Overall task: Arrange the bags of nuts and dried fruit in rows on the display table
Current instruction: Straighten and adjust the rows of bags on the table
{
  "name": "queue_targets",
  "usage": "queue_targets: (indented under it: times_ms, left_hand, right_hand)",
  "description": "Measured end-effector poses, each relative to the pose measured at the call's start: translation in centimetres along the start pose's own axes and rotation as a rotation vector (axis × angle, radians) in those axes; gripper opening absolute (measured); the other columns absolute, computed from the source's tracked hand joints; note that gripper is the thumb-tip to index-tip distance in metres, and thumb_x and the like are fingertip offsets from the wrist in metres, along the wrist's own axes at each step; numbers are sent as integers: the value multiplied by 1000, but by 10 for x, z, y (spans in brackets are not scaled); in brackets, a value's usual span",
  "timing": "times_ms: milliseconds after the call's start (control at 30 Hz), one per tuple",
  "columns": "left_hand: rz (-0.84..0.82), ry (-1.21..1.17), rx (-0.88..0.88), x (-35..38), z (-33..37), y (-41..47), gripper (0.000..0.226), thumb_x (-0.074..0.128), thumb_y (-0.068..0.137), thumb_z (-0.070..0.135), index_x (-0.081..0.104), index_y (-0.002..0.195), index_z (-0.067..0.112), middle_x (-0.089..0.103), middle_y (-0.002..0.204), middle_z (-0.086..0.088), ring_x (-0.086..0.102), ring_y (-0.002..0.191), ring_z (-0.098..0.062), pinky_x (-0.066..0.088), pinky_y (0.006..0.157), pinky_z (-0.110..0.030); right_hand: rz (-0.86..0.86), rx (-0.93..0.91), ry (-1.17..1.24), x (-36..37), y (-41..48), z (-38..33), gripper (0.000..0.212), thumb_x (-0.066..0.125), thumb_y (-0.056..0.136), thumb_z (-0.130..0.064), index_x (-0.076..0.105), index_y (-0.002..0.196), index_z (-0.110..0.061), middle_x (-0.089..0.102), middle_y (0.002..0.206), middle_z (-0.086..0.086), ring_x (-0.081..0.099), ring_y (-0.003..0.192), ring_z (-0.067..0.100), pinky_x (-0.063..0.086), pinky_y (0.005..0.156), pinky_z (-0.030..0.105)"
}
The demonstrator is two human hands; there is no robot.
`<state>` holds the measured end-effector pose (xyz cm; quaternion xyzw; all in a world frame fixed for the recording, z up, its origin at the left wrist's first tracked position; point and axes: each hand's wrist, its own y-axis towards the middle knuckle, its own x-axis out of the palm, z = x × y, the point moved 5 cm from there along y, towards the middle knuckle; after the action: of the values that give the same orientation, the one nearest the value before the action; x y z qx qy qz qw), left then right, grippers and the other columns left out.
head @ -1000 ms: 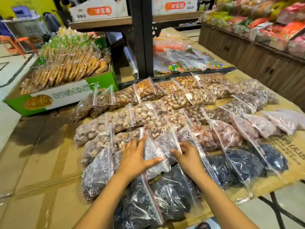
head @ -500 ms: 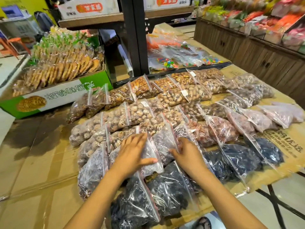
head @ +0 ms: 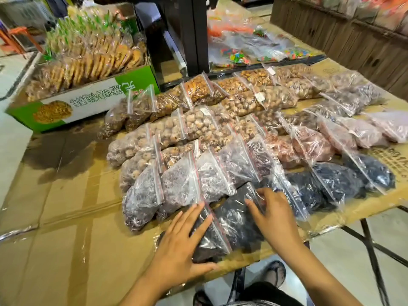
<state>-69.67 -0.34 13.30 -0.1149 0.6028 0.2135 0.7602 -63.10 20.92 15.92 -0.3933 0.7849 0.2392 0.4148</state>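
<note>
Head view: most bags (head: 198, 127) sit in rows already. Left hand (head: 183, 239) and right hand (head: 273, 215) press flat on two dark bags (head: 234, 217), lower middle, seemingly the last to straighten.

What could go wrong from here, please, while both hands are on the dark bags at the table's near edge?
1. The dark bag under the left hand lies right at the cardboard's near edge; a pull toward the person could slide it off onto the floor.
2. The right hand touches the neighbouring dark bag, which lies against the purplish bags behind it; shifting it might drag that row askew.
</note>
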Motion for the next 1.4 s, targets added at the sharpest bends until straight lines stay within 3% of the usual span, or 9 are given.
queue_targets:
  times_ms: [100, 233, 333, 500, 767, 933, 1133, 1267, 1400]
  left_hand:
    - [33, -18, -67, 7, -5, -13, 93, 51, 77, 74, 17, 151, 28, 10, 160, -2, 11, 146, -21, 20, 114, -41]
    - [117, -99, -194, 11, -11, -20, 98, 71, 68, 62, 23, 148, 31, 21, 156, -4, 33, 137, -26, 37, 106, -43]
    - [120, -79, -126, 8, -19, -18, 97, 81, 65, 47, 30, 146, 32, 26, 153, -7, 43, 129, -29, 47, 96, -47]
    - [71, 31, 32, -1, -38, -11, 85, 73, 70, 54, 36, 143, 30, 34, 148, -7, 51, 117, -27, 49, 88, -42]
    - [121, -24, -70, 11, -33, -16, 78, 60, 76, 63, 33, 144, 36, 33, 149, 0, 45, 115, -22, 44, 88, -43]
    - [193, -23, -55, 11, -33, -17, 77, 59, 75, 65, 38, 143, 34, 33, 149, 1, 44, 116, -22, 44, 87, -43]
    - [183, 53, -200, 15, -22, -15, 80, 51, 73, 78, 44, 139, 32, 41, 147, -3, 46, 123, -28, 44, 92, -50]
    - [153, 129, -371, 15, -4, -19, 83, 38, 78, 79, 34, 144, 29, 32, 153, -2, 29, 139, -32, 29, 107, -55]
    - [243, 41, -593, 25, 26, -51, 80, 31, 85, 72, 28, 148, 21, 19, 158, -6, 14, 144, -30, 22, 112, -52]
  right_hand:
    - [119, -4, 85, 3, -4, -6, 17, 61, 90, -24, 61, 93, -7, 47, 72, -11, 51, 77, 21, 36, 61, 30]
    - [158, 6, 135, 13, -3, -9, 13, 55, 93, -23, 53, 83, -16, 55, 62, -3, 50, 56, 16, 26, 46, 25]
    - [195, 20, 229, 12, -1, -13, 11, 54, 95, -21, 52, 85, -17, 58, 63, -1, 52, 54, 16, 33, 48, 30]
    - [216, 25, 301, 16, 2, -16, 8, 54, 95, -20, 55, 89, -15, 60, 66, 2, 57, 57, 22, 48, 50, 41]
    - [340, 159, 349, 19, -1, -14, 14, 53, 95, -24, 54, 83, -17, 57, 64, -4, 56, 58, 20, 39, 49, 29]
    - [390, 220, 446, 21, -6, -14, 15, 53, 95, -23, 54, 81, -17, 58, 65, -2, 56, 60, 23, 44, 52, 37]
    - [303, 173, 425, 23, -3, -10, 17, 48, 96, -27, 54, 84, -16, 58, 68, -3, 55, 62, 18, 47, 58, 39]
    - [178, 100, 460, 18, -1, -6, 10, 51, 96, -22, 52, 88, -16, 57, 70, -1, 55, 62, 20, 47, 56, 38]
    - [14, 63, 564, 1, -16, 8, 27, 54, 93, -16, 46, 119, -15, 50, 83, -4, 52, 70, 13, 45, 63, 31]
